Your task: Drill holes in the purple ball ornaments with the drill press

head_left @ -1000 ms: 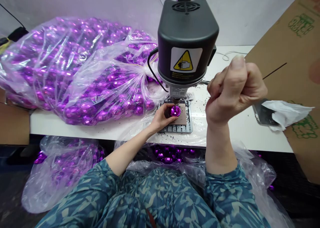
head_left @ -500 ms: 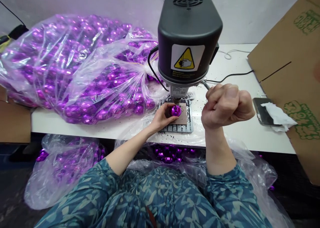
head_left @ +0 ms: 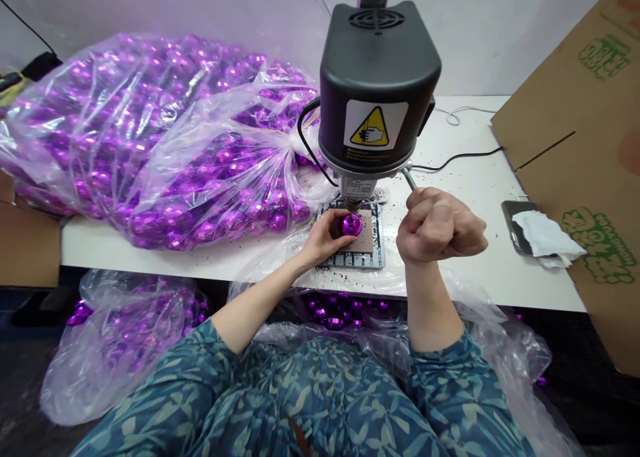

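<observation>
Under the dark grey head of a drill press (head_left: 380, 77), my left hand (head_left: 325, 237) grips a shiny purple faceted ball (head_left: 353, 224) between thumb and fingers. The ball rests on a brown board (head_left: 366, 240) laid over the slotted metal base (head_left: 379, 257), just below the chuck (head_left: 354, 204). To the right, my right hand (head_left: 440, 225) is closed in a fist around the end of the press's feed lever (head_left: 410, 178); its grip end is hidden inside the fingers.
A big clear bag of purple balls (head_left: 165, 143) fills the table's left side. More balls (head_left: 335, 310) lie in plastic below the front edge. A phone (head_left: 517, 227) under white tissue (head_left: 547, 237) and a cardboard box (head_left: 585, 157) are at right. Dark shavings dot the white table (head_left: 470, 277).
My right hand on the lever has shifted slightly left and down. My left hand keeps the ball on the board in much the same place.
</observation>
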